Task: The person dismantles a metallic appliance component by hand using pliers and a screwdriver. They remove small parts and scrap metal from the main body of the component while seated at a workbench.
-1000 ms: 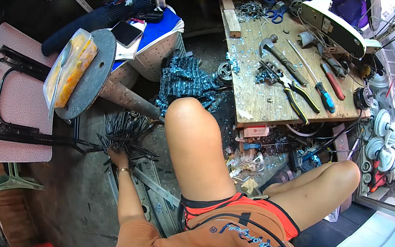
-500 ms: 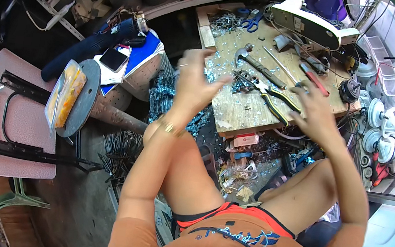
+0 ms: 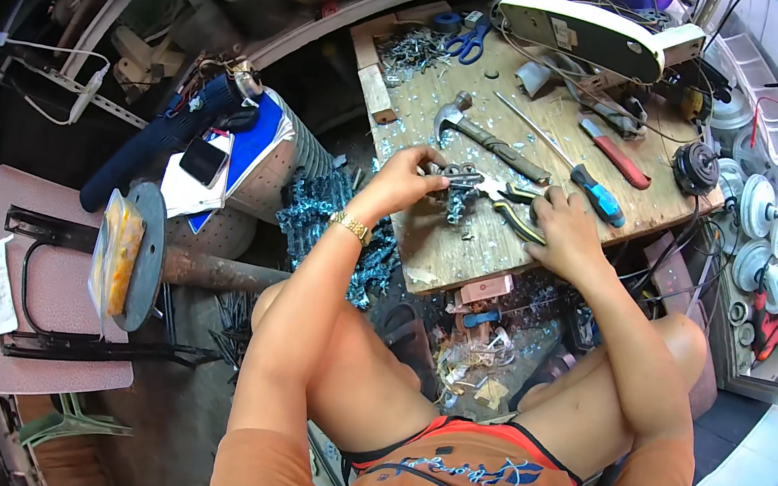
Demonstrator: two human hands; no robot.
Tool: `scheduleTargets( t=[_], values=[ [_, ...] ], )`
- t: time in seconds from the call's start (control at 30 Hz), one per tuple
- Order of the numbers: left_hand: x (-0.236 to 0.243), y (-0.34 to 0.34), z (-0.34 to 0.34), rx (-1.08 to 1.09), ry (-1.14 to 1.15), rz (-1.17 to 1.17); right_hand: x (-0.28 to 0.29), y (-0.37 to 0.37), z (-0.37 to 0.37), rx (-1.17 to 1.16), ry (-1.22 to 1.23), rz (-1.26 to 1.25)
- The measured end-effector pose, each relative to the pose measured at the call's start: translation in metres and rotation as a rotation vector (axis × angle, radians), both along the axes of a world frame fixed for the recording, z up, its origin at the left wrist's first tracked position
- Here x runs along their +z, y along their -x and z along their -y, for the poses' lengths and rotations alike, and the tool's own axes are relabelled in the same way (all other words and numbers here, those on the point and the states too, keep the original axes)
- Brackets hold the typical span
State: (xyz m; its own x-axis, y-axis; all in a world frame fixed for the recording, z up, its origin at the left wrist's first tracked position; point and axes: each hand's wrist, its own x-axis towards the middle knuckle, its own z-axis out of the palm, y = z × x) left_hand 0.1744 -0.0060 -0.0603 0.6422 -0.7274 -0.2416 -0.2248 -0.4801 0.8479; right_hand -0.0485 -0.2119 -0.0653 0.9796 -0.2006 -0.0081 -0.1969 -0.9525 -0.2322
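At the near left of the wooden bench [image 3: 428, 249], my left hand [image 3: 406, 181] pinches a small dark metal piece [image 3: 461, 179] with bluish shavings below it. My right hand [image 3: 564, 233] has curled fingers on the yellow-and-black handles of the pliers [image 3: 517, 219], whose jaws reach toward that piece. Behind them lie a hammer [image 3: 493, 138] and a blue-handled screwdriver [image 3: 597, 193].
A red-handled tool [image 3: 620, 156], scissors [image 3: 466, 45] and a white machine [image 3: 588, 32] share the bench. A pink chair [image 3: 55, 286], a metal stand with a food container [image 3: 115, 249], and a phone [image 3: 204, 160] are at left. White wheels [image 3: 760, 221] crowd the right.
My left hand has come up from the dark rods low at left onto the bench and closed on the metal piece. My right hand has come into view and onto the pliers.
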Motion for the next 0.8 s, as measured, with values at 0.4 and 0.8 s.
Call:
scheduleTargets(
  t=[0.4, 0.8],
  values=[
    [0.058, 0.013, -0.022, 0.464, 0.879, -0.933, -0.016, 0.009, 0.034, -0.23, -1.049, -0.12],
    [0.063, 0.019, -0.02, 0.185, 0.81, -0.461, 0.042, 0.033, 0.002, 0.113, -0.754, 0.119]
  ],
)
